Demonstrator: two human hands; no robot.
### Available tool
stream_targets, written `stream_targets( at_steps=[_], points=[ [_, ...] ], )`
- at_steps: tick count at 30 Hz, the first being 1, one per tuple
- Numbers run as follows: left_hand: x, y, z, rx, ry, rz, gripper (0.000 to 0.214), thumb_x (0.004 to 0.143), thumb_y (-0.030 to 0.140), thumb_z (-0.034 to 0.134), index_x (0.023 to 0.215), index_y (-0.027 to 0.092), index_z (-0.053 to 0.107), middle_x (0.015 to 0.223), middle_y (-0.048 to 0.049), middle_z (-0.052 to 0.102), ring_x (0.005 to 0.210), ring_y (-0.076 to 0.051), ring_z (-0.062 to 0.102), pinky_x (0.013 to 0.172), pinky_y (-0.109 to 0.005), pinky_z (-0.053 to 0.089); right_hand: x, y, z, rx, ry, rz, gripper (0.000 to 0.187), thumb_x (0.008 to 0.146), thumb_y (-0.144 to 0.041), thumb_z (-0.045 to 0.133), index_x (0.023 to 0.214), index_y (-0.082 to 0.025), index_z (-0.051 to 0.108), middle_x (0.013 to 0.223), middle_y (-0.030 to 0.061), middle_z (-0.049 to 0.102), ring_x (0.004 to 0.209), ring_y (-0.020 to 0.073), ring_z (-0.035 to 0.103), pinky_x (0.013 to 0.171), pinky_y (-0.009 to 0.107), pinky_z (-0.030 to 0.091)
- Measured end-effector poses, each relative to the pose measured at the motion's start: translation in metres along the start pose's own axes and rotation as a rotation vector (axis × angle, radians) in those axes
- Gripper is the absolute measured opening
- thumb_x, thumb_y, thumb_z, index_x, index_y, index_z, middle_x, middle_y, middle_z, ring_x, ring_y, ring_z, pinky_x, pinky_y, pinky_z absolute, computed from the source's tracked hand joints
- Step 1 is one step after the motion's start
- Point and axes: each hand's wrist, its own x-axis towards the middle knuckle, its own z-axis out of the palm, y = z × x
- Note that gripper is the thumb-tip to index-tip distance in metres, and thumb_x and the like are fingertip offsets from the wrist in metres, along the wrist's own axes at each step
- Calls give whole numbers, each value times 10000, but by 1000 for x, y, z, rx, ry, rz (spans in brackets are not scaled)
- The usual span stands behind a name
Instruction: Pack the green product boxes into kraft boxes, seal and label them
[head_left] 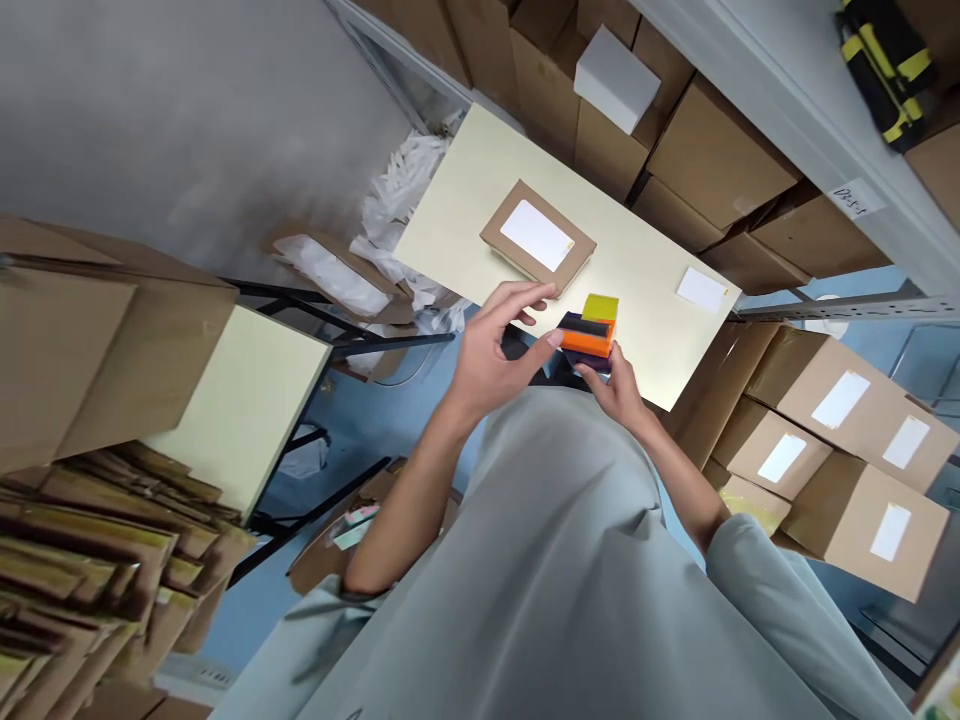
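My right hand [621, 388] grips what looks like a tape dispenser [589, 338], orange and dark blue, with a yellow strip standing out at its far side. Thumb and fingers close on its near right end. Fingers apart, my left hand [499, 345] hovers just left of it; the thumb tip meets the dispenser's left edge, though I cannot tell if it presses on it. Beyond my left fingertips a small brown carton [538, 235] with a white label lies on the cream table [450, 190]. A white label [702, 289] lies flat near the table's right end.
Shelving with cartons [720, 150] and a white box [616, 80] lines the far side. Labelled cartons [840, 400] are stacked at right. Crumpled white paper [409, 190] heaps by the table's left end. Flattened cardboard [90, 560] and a large carton [97, 340] stand at left.
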Motion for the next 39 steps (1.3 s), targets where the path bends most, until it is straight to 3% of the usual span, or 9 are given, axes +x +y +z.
stream_targets(
  at_steps=[4, 9, 17, 20, 23, 27, 31, 36, 39],
  points=[
    [8, 30, -25, 80, -80, 106, 362, 1077, 526, 717, 1340, 294, 809, 1210, -79, 778, 1156, -243, 744, 957, -410, 681, -7, -7, -22, -213, -36, -203, 325, 1114, -500, 643, 1351, -277, 645, 1278, 132, 726, 1225, 327, 701, 1056, 526, 630],
    [4, 54, -35, 152, -126, 180, 251, 1082, 451, 740, 1264, 309, 836, 1130, -54, 796, 1062, -217, 759, 1008, -412, 661, -7, -10, -44, -365, -43, -407, 230, 1065, -315, 662, 1292, -284, 638, 1112, 89, 703, 1087, 327, 670, 1013, 564, 604],
    [7, 64, -39, 241, -205, 282, 213, 1137, 346, 635, 1228, 349, 827, 1110, -28, 817, 1038, -212, 769, 976, -408, 645, -8, -27, -62, -551, -7, -501, 164, 1017, -229, 613, 1173, -274, 639, 1008, 69, 668, 972, 305, 643, 993, 577, 541],
    [8, 64, -40, 249, -180, 366, 190, 1130, 272, 640, 1138, 350, 813, 1041, -1, 815, 963, -187, 759, 917, -378, 634, -6, -35, -65, -581, -3, -543, 166, 1034, -224, 612, 1189, -280, 631, 1027, 75, 681, 1006, 306, 657, 980, 553, 542],
    [3, 64, -40, 274, -184, 321, 211, 1148, 357, 608, 1086, 328, 808, 976, -24, 798, 916, -202, 757, 868, -394, 645, -3, -39, -67, -602, -5, -536, 149, 1049, -234, 602, 1184, -285, 634, 1022, 74, 683, 1019, 308, 662, 970, 553, 543],
    [-7, 60, -38, 305, -161, 307, 275, 1154, 451, 578, 1133, 299, 806, 962, -54, 781, 923, -220, 762, 852, -410, 669, -1, -42, -66, -647, 4, -556, 163, 1064, -231, 571, 1204, -291, 631, 1019, 70, 687, 1002, 301, 662, 952, 543, 545],
    [-11, 54, -39, 329, -109, 368, 182, 1114, 432, 673, 1181, 309, 791, 1002, -54, 786, 931, -230, 772, 866, -414, 672, -2, -44, -63, -722, 26, -607, 171, 1062, -224, 565, 1212, -290, 617, 1023, 66, 694, 977, 294, 657, 945, 526, 532],
    [-4, 55, -39, 320, 18, 483, 161, 1079, 292, 743, 1232, 338, 759, 1002, -20, 804, 851, -194, 742, 803, -362, 636, -3, -49, -61, -792, 50, -616, 178, 1055, -199, 551, 1209, -262, 616, 1021, 65, 697, 960, 279, 647, 940, 501, 501],
    [2, 61, -40, 340, 94, 603, 165, 1071, 170, 714, 1151, 304, 767, 978, 12, 805, 819, -162, 704, 754, -319, 601, -1, -55, -60, -787, 75, -653, 195, 1065, -195, 535, 1229, -265, 615, 1020, 63, 693, 956, 272, 645, 931, 489, 491]
  ],
)
